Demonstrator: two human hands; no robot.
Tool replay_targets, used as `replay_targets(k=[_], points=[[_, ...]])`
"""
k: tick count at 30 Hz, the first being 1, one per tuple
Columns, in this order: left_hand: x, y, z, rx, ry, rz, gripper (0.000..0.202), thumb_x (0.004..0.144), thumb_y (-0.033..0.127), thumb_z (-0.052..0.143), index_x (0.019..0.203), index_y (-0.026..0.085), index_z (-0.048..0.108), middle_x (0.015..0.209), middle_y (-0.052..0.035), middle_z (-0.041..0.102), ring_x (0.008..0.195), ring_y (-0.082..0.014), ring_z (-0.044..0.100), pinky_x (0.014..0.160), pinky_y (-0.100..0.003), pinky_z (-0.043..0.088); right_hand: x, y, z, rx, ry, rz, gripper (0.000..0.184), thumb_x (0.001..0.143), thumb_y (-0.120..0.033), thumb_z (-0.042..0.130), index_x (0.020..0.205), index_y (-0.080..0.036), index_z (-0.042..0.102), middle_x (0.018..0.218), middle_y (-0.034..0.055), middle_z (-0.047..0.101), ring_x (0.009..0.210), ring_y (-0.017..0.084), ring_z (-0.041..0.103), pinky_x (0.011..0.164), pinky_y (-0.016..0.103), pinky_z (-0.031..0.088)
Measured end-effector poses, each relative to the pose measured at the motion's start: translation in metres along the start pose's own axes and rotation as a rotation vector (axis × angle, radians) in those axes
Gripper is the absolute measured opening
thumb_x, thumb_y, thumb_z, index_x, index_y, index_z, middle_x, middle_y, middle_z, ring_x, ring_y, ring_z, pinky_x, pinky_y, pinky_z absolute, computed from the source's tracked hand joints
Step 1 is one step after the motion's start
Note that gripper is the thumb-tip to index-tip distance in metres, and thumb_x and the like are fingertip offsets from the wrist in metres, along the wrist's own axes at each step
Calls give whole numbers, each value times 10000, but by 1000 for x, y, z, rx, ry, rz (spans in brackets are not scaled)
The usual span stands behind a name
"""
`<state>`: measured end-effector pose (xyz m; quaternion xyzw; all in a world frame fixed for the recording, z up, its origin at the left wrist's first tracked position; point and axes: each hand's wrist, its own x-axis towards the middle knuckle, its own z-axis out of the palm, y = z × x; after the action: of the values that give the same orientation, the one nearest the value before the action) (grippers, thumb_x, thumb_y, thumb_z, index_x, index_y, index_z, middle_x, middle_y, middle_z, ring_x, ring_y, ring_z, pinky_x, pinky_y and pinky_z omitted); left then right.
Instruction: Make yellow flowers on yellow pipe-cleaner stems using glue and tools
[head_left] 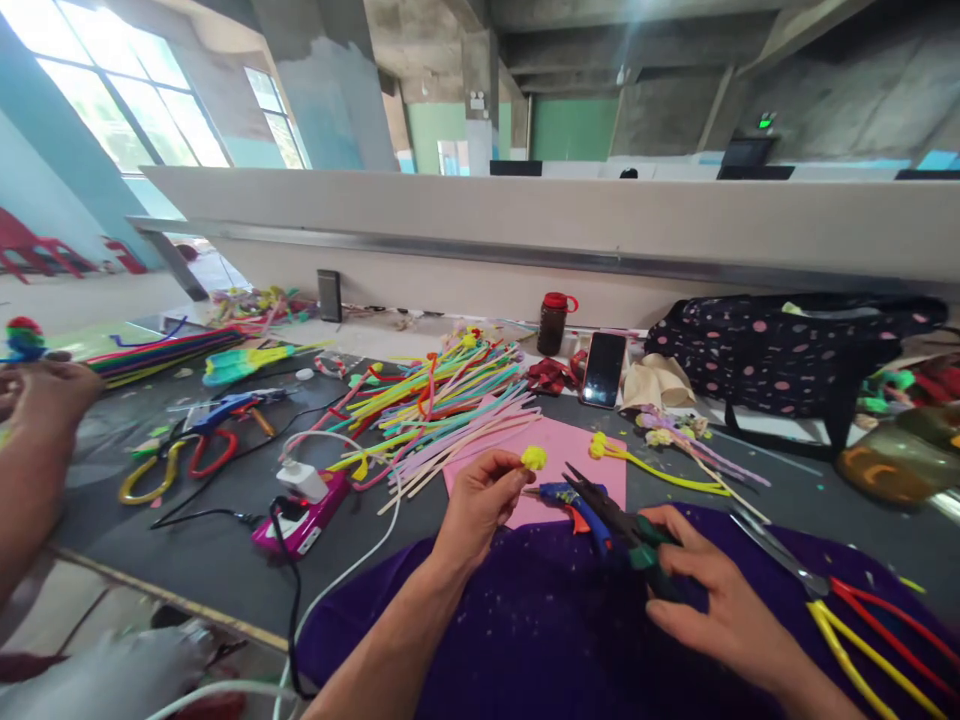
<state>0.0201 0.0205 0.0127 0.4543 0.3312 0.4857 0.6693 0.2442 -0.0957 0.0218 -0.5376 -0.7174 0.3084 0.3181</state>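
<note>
My left hand [478, 500] is closed in a pinch on a small yellow fuzzy ball [534, 458], held just above a pink sheet [559, 450]. My right hand [705, 590] is wrapped round the green handles of dark scissors [611, 515], whose blades point up and left toward the ball. A blue glue gun [574, 498] lies on the pink sheet between my hands. My lap is covered by purple cloth [540, 620].
A heap of coloured pipe cleaners [439, 400] lies behind the pink sheet. A phone [604, 368], a bottle [553, 322], a spotted bag [780, 350], a pink charger [304, 515] and red-yellow scissors [855, 610] lie around. Another person's hand [45, 395] works at far left.
</note>
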Motion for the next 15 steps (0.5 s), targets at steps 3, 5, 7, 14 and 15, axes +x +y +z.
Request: replay_targets(k=[3,5,7,14,15], points=[[-1,-2,-3,-16,0,-36,162,680,246,654,786,150,579,656,-9,611,404,-11,343,351,-139,198,2,5,5,-21,-18,32,87,672,-188,557,619,-166,491,1048,56,442,942,214,499,825,308,405],[-2,-3,-5,-19,5,-48,162,680,247,655,784,153,574,646,-4,603,405,-15,341,352,-146,186,2,7,8,-50,-33,51,105,669,-186,567,614,-169,480,1051,52,443,930,209,504,820,306,407],[-3,-5,-7,-8,4,-53,161,685,249,651,789,153,573,644,-1,598,401,-16,334,351,-153,171,1,8,11,-89,-38,71,122,663,-187,581,612,-169,471,1067,51,435,914,203,511,809,302,412],[-2,-10,-7,61,61,-20,197,673,268,662,808,149,583,615,16,572,411,-19,350,368,-154,196,-2,8,12,-160,4,67,124,655,-202,589,609,-169,479,1084,60,441,923,207,517,796,301,423],[-2,-10,-6,69,72,-18,202,666,271,666,805,149,584,614,17,571,412,-20,356,369,-154,205,-3,9,12,-161,10,56,113,656,-205,588,610,-170,490,1077,61,449,926,210,517,791,301,426]])
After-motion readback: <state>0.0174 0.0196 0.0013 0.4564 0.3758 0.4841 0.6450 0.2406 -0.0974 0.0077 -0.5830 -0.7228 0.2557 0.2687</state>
